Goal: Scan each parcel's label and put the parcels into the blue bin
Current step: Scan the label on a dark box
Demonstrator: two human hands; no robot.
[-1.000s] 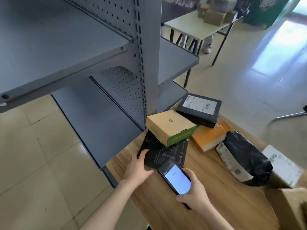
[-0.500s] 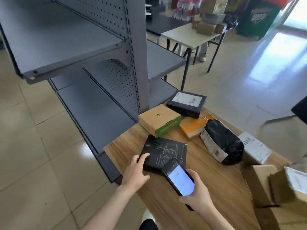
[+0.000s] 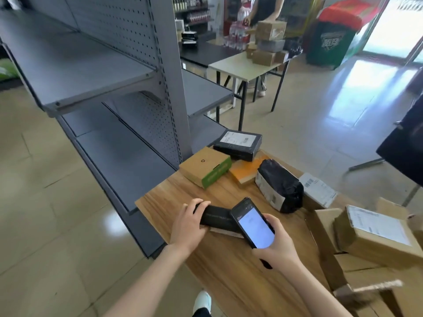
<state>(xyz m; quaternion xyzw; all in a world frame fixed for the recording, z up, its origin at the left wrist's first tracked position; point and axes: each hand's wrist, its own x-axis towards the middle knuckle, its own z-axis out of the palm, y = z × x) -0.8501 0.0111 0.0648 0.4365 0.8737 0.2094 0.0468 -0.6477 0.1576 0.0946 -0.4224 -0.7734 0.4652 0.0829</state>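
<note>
My left hand (image 3: 188,225) grips the left end of a flat black box parcel (image 3: 217,218), tipped up on its edge above the wooden table (image 3: 229,275). A black phone (image 3: 253,223) with a lit screen sits in my right hand (image 3: 274,247), just right of that parcel and partly covering it. Farther back lie a brown box with a green side (image 3: 204,167), an orange parcel (image 3: 245,171), a black box with a white label (image 3: 238,143), a black bag parcel (image 3: 280,186) and a small labelled parcel (image 3: 318,191). No blue bin is in view.
Cardboard boxes (image 3: 375,239) are stacked at the table's right end. Grey metal shelving (image 3: 91,72) stands left and behind the table. A second table (image 3: 242,65) with boxes is farther back, and a person stands beyond it. A dark chair (image 3: 407,143) is at right.
My left hand has tilted the flat black parcel from lying flat up onto its edge and drawn it nearer. The phone stays in my right hand beside it.
</note>
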